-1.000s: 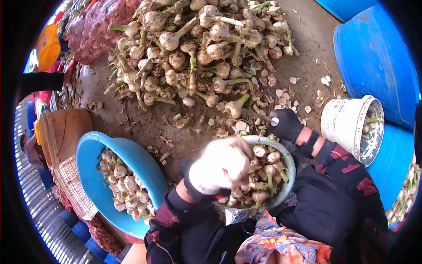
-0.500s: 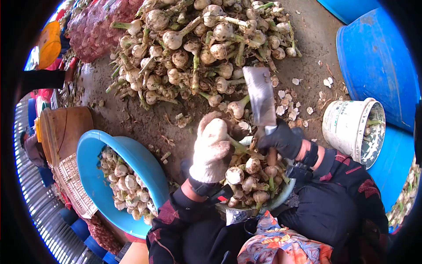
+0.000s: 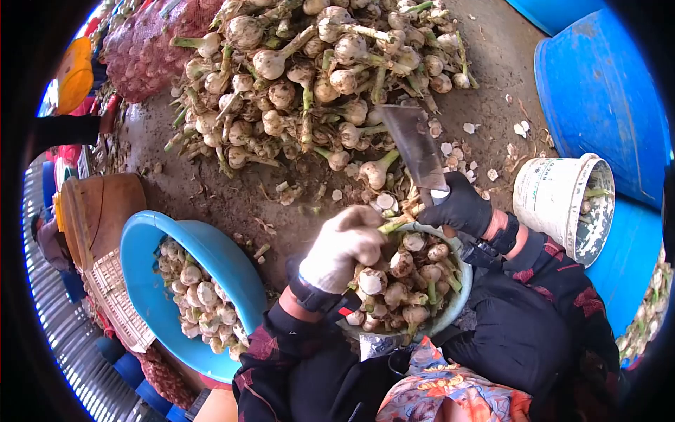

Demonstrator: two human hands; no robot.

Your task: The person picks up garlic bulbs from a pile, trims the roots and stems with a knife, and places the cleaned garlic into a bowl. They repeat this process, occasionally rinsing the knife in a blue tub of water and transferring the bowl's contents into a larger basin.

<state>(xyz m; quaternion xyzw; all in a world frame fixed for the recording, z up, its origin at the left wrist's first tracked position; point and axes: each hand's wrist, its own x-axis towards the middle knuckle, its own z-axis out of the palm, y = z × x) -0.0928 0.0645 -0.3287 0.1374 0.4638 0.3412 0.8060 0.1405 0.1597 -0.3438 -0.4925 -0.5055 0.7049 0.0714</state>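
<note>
My right hand, in a black glove, is closed round the handle of a cleaver. Its broad, dirty blade points up and away from me. My left hand, in a white glove, has its fingers curled round a head of garlic, mostly hidden; a green garlic stem sticks out towards my right hand. Under both hands, between my knees, a pale basin holds several garlic heads with short stems. Ahead lies a big heap of dirty garlic with long stems.
A blue tub of trimmed garlic stands at left, by a brown bucket. A white bucket and a large blue barrel stand at right. Cut root discs litter the ground. Another person's arm reaches in at far left.
My left hand has moved slightly down, uncovering more of the basin's rim. My right hand has risen a little, and the cleaver's blade has turned, now looking darker.
</note>
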